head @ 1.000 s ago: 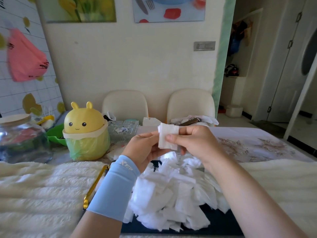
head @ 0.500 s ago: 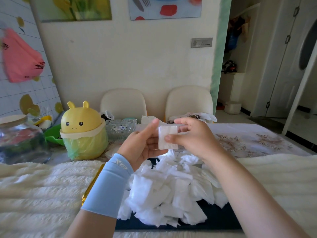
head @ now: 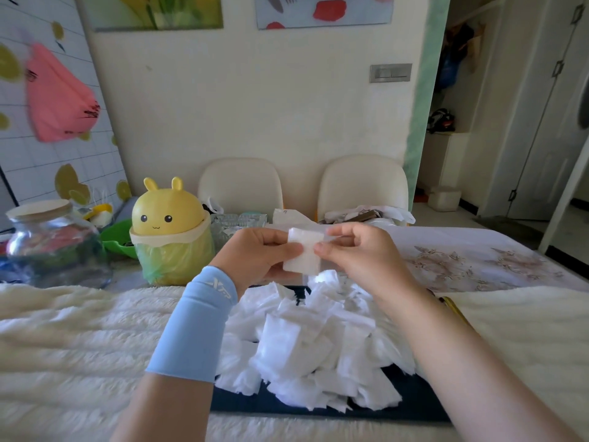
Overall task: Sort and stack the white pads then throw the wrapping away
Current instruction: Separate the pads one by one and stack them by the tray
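- Main risk: the small stack of white pads (head: 302, 254) is up in the air, held only by edge pinches. If either pinch eases while squaring it up, pads could fan out or drop into the loose pile (head: 306, 339) below & get lost among the unsorted ones.
- Pads look soft & thin, so a hard squeeze would prob. bend or crease them, giving an uneven stack.
- The pile is heaped over most of the dark mat (head: 417, 406), reaching its right edge. A forearm brushing it could push pads off onto the fluffy cloth (head: 63, 339).
- Wrapping: can't tell which bit it is. The yellow bin (head: 172, 237) stands past the cloth's far edge on the left, so a careless toss from here could miss.
- Left hand (head: 255, 260): raised above the mat's far edge, thumb across the stack's left side, fingers behind, gripping it. Blue sleeve (head: 194, 323) on the forearm.
- Right hand (head: 363, 256): same height, thumb + forefinger pinching the stack's right edge, other fingers loosely curled.
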`<state>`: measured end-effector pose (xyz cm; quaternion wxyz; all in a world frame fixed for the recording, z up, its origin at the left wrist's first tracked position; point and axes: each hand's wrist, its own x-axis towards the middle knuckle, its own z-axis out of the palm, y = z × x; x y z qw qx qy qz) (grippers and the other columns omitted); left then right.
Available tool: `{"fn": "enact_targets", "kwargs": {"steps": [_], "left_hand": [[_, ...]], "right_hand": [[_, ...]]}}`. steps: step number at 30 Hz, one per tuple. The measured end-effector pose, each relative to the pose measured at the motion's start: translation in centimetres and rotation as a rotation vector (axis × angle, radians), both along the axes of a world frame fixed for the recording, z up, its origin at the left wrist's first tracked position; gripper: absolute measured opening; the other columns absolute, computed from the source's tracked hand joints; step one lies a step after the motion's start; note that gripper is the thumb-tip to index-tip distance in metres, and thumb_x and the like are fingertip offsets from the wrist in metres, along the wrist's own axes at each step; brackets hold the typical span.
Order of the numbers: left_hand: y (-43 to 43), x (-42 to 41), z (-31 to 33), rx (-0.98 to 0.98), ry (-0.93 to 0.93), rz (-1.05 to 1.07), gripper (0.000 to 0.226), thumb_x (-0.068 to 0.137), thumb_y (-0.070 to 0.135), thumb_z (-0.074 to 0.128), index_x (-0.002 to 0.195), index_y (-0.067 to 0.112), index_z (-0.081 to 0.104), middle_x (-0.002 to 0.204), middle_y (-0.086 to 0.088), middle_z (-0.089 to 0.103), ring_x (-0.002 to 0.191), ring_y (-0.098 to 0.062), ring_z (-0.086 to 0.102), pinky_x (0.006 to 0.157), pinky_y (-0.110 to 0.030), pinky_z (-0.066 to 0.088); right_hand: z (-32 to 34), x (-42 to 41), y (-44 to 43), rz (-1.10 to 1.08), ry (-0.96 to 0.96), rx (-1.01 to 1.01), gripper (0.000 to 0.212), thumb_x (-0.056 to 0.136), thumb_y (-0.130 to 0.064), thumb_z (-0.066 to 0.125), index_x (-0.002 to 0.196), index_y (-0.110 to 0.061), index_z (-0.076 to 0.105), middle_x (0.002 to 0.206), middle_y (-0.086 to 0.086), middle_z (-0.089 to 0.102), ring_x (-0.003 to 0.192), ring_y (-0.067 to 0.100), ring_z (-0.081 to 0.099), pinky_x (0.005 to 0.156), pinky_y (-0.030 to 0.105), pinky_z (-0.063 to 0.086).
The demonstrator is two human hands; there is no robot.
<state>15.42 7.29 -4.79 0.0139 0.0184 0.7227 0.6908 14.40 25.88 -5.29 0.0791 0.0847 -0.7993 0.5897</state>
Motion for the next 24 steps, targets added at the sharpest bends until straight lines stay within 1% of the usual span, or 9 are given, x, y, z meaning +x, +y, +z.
{"fn": "enact_targets", "kwargs": {"steps": [2, 4, 6, 8, 12, 14, 16, 20, 24], "left_hand": [[-0.6, -0.4, -0.3, 0.035, 0.018, 0.119, 0.008, 0.088, 0.006, 0.07, 0.095, 0.006, 0.074, 0.094, -0.018, 0.076, 0.083, -0.029, 0.075, 0.071, -0.031, 0.062], [-1.4, -0.8, -0.5, 0.097, 0.043, 0.196, 0.005, 0.088, 0.006, 0.07, 0.092, 0.007, 0.074, 0.091, -0.016, 0.076, 0.08, -0.025, 0.075, 0.069, -0.029, 0.062], [-1.9, -1.0, -0.6, 0.138, 0.061, 0.223, 0.006, 0.089, 0.008, 0.069, 0.093, 0.006, 0.074, 0.09, -0.014, 0.076, 0.08, -0.022, 0.075, 0.068, -0.026, 0.062], [-2.1, -1.1, -0.7, 0.133, 0.071, 0.23, 0.007, 0.09, 0.009, 0.069, 0.095, 0.006, 0.074, 0.092, -0.013, 0.077, 0.083, -0.023, 0.075, 0.07, -0.026, 0.062], [-2.0, -1.3, -0.9, 0.075, 0.086, 0.233, 0.01, 0.09, 0.012, 0.07, 0.098, 0.007, 0.074, 0.095, -0.013, 0.076, 0.088, -0.024, 0.075, 0.075, -0.03, 0.062], [-2.0, -1.3, -0.9, 0.064, 0.089, 0.24, 0.012, 0.09, 0.012, 0.07, 0.1, 0.007, 0.074, 0.096, -0.013, 0.076, 0.086, -0.023, 0.075, 0.075, -0.03, 0.061], [-2.0, -1.2, -0.8, 0.054, 0.096, 0.251, 0.013, 0.09, 0.013, 0.069, 0.101, 0.006, 0.073, 0.096, -0.013, 0.076, 0.085, -0.022, 0.075, 0.074, -0.03, 0.061], [-1.9, -1.0, -0.7, 0.049, 0.102, 0.273, 0.009, 0.091, 0.013, 0.068, 0.098, 0.009, 0.074, 0.096, -0.012, 0.076, 0.083, -0.021, 0.075, 0.07, -0.029, 0.061], [-1.5, -0.8, -0.6, 0.072, 0.093, 0.294, 0.007, 0.092, 0.009, 0.067, 0.095, 0.008, 0.073, 0.094, -0.012, 0.074, 0.081, -0.022, 0.073, 0.063, -0.024, 0.06]], "right_hand": [[0.1, 0.8, -0.7, -0.018, 0.147, 0.283, 0.013, 0.082, -0.038, 0.079, 0.089, -0.03, 0.071, 0.084, -0.012, 0.071, 0.077, 0.002, 0.064, 0.073, 0.022, 0.051], [0.4, 2.3, -1.5, 0.161, 0.114, 0.552, 0.018, 0.079, -0.05, 0.076, 0.081, -0.032, 0.074, 0.079, -0.015, 0.072, 0.077, 0.001, 0.065, 0.078, 0.03, 0.056], [0.4, 3.9, -2.6, 0.306, 0.034, 0.829, 0.032, 0.074, -0.061, 0.075, 0.086, -0.032, 0.076, 0.08, -0.016, 0.071, 0.079, 0.004, 0.066, 0.076, 0.031, 0.056], [-0.1, 4.6, -3.4, 0.339, 0.081, 0.989, 0.038, 0.072, -0.061, 0.077, 0.096, -0.032, 0.076, 0.083, -0.019, 0.064, 0.086, 0.005, 0.062, 0.077, 0.028, 0.052], [-0.5, 4.6, -3.7, 0.428, 0.099, 0.884, 0.026, 0.075, -0.04, 0.084, 0.1, -0.034, 0.075, 0.09, -0.02, 0.067, 0.08, -0.002, 0.058, 0.067, 0.017, 0.044], [-0.4, 4.2, -3.4, 0.465, 0.099, 0.792, 0.017, 0.078, -0.034, 0.083, 0.093, -0.034, 0.077, 0.08, -0.029, 0.065, 0.075, -0.009, 0.056, 0.062, 0.009, 0.039], [-0.3, 3.7, -3.0, 0.481, 0.079, 0.669, 0.011, 0.079, -0.033, 0.084, 0.086, -0.034, 0.076, 0.075, -0.032, 0.065, 0.079, -0.009, 0.059, 0.067, 0.011, 0.044], [0.2, 2.2, -1.5, 0.491, -0.058, 0.34, 0.013, 0.082, -0.016, 0.083, 0.085, -0.023, 0.072, 0.091, -0.001, 0.077, 0.081, 0.008, 0.068, 0.084, 0.033, 0.055], [0.6, 0.8, 0.6, 0.422, -0.112, 0.117, 0.01, 0.09, -0.01, 0.074, 0.099, -0.011, 0.07, 0.083, 0.006, 0.074, 0.068, 0.012, 0.063, 0.063, 0.028, 0.049]]}}
